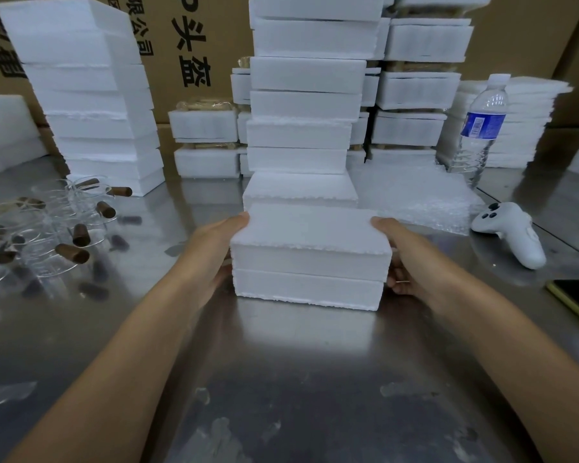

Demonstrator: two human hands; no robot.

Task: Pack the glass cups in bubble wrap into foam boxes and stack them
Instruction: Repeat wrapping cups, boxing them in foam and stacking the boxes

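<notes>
White and rough-edged, the foam box [310, 259] sits in the middle of the steel table [298, 379], its two halves closed one on the other with a thin seam along the front. Whether its underside rests on the table or hangs just above it cannot be told.

Both hands grasp it by the ends. The left hand [211, 259] clasps the left end, thumb hooked over the top corner, palm flat against the side; its fingers are hidden behind the box. The right hand [405, 259] clasps the right end the same way, thumb on the top edge, fingers curled in against the lower half.

Just behind the box stands a tall stack of foam boxes [301, 105], and a second stack [87, 95] leans at the far left. Loose glass cups [47, 228] with brown handles lie on the table to the left, well apart from the hands. A sheet of bubble wrap [411, 198] lies to the right of the tall stack, near a water bottle [480, 128] and a white controller [512, 232].
</notes>
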